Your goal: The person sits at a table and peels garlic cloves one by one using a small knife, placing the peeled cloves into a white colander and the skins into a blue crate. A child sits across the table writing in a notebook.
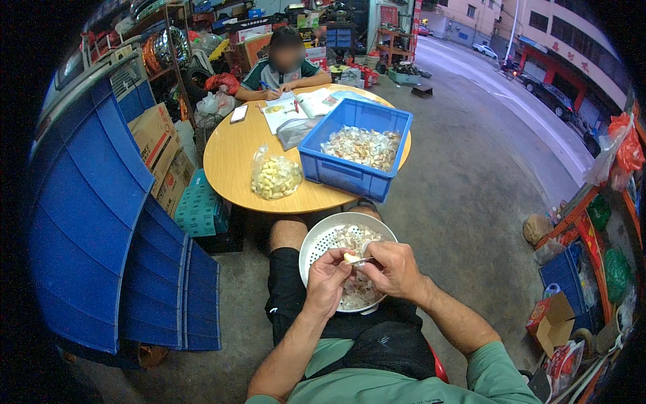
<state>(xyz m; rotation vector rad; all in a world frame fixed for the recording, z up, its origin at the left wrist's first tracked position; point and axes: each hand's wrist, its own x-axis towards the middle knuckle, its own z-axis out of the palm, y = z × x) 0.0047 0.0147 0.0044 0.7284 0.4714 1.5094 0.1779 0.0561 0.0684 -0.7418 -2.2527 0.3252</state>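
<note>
On my lap rests a white colander [312, 234] with round holes, holding papery garlic skins and pieces [356, 236]. Above it, my left hand [325, 284] pinches a pale, peeled-looking garlic clove [350, 258] between thumb and fingertips. My right hand [398, 271] is closed around a small knife [364, 260], whose thin blade meets the clove; its handle is hidden in the fingers. Ahead on the round table, a clear plastic bag [276, 176] is full of pale yellow cloves. Beside it, a blue plastic crate [346, 172] contains many unpeeled garlic cloves [363, 145].
The round wooden table [225, 158] stands before my knees, the crate overhanging its near edge. Across it a person [286, 67] writes among open books [286, 114]; a phone [239, 114] lies nearby. Blue panels [101, 202] rise at left. A cardboard box [553, 320] sits at right.
</note>
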